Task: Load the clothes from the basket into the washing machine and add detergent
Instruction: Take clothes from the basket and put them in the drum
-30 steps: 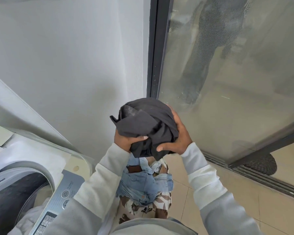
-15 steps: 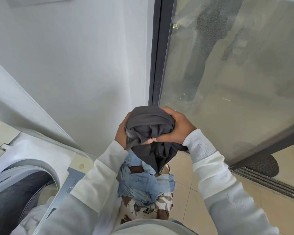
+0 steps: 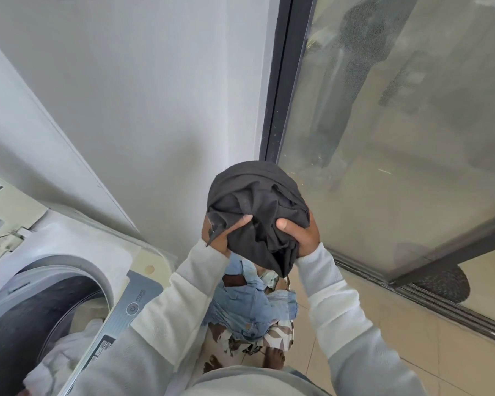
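Bunched tighter than a moment earlier, the crumpled dark grey garment (image 3: pixel 257 207) is gripped by clenched fingers (image 3: pixel 240 221) of the left hand (image 3: pixel 216 241) and right hand (image 3: pixel 303 235) above a blue denim pile (image 3: pixel 249 307), apparently balled for a clean drop into the white washing machine (image 3: pixel 77 247).

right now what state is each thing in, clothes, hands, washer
dark garment, bunched up, gripped by both hands, held in the air
left hand, gripping the garment
right hand, gripping the garment
washing machine, open, white laundry inside
denim clothes, heaped below the hands, not yet loaded
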